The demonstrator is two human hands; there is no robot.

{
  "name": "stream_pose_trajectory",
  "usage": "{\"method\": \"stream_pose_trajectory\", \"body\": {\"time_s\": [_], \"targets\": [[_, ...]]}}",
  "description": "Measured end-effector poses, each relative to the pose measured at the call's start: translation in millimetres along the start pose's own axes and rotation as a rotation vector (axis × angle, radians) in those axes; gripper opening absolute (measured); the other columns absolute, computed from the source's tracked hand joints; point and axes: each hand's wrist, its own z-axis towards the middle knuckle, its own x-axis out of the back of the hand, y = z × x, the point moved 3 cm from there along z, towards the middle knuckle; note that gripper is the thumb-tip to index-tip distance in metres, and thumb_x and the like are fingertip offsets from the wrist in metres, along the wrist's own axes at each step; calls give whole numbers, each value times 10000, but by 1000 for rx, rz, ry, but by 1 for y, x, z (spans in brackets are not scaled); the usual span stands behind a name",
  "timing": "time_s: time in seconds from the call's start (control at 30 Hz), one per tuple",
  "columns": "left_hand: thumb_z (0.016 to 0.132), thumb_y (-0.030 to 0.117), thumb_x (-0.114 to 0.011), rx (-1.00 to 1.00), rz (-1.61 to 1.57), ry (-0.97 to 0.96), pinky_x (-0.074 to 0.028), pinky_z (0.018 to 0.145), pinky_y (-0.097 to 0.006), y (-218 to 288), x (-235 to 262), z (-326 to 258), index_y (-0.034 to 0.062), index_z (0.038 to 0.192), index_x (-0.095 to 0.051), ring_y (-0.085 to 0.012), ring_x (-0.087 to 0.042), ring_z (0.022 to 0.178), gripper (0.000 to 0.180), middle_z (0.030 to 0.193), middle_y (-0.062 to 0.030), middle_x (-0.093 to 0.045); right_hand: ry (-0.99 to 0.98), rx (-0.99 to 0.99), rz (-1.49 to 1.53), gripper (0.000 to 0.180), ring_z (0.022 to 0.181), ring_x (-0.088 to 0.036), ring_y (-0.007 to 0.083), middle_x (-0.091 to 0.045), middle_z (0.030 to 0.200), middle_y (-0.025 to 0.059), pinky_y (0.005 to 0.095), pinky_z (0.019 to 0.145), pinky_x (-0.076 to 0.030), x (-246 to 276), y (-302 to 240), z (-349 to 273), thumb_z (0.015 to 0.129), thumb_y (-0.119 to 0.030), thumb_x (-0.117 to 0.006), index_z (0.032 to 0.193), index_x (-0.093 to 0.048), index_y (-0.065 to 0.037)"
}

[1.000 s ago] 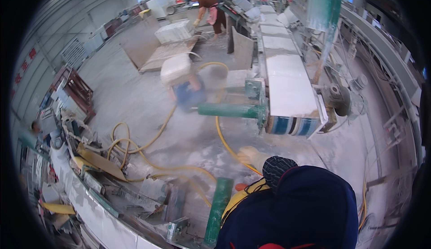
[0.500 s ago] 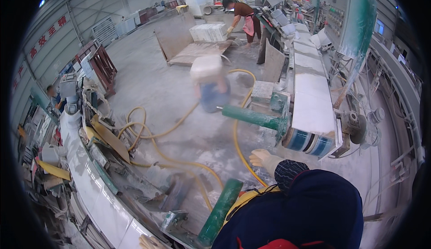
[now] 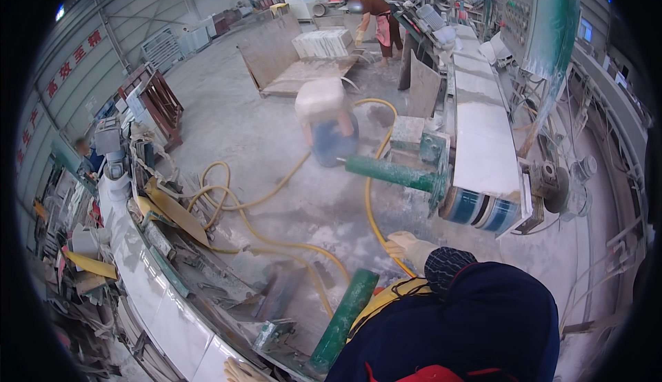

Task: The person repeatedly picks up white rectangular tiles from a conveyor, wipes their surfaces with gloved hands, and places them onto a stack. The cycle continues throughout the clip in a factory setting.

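The left hand (image 3: 243, 370), gloved, shows only at the lower edge; its grip cannot be told. Right of it, the gloved right hand (image 3: 408, 247) hangs loosely curled, holding nothing, beside the yellow hose (image 3: 370, 209); open floor (image 3: 276, 141) lies beyond. The hand sits lower than before.

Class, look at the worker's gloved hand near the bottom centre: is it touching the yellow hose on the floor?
Cannot tell. In the head view the gloved hand overlaps the yellow hose where it curves past, but from above neither grip nor gap shows plainly.

Red sign characters (image 3: 65, 68) along the grey left wall.
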Motion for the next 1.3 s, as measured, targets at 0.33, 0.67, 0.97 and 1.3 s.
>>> {"method": "stream_pose_trajectory", "body": {"time_s": [0.33,0.67,0.97,1.3], "targets": [[989,358,-593,38,-30,-44,-246,1204,-508,-10,-12,-4,31,1516,-397,-403,-360,1433,651,1529,-236,-431,26,-16,-119,182,511,-544,229,-567,656,82,399,449,-392,44,20,27,967,-150,-531,848,-639,-66],[998,400,-561,108,-164,-90,-257,1197,-511,-9,-12,-8,43,1510,-415,-423,-369,1415,641,1517,-241,-440,-119,63,-321,186,671,-665,278,-681,749,91,407,587,-507,73,37,63,937,-216,-590,904,-729,-95],[1012,305,-515,-274,273,86,-270,1188,-521,-14,-40,22,35,1552,-325,-437,-353,1427,633,1547,-275,-381,-40,-45,-429,392,977,-718,307,-695,1209,158,428,786,-607,80,14,76,968,-295,-664,1291,-555,-102],[1015,279,-498,159,-88,-14,-325,1156,-477,5,-14,99,-7,1495,-393,-415,-408,1387,568,1500,-267,-431,-41,35,-215,428,983,-712,306,-683,1217,165,426,795,-607,87,0,12,966,-315,-675,1315,-555,-99]]}}
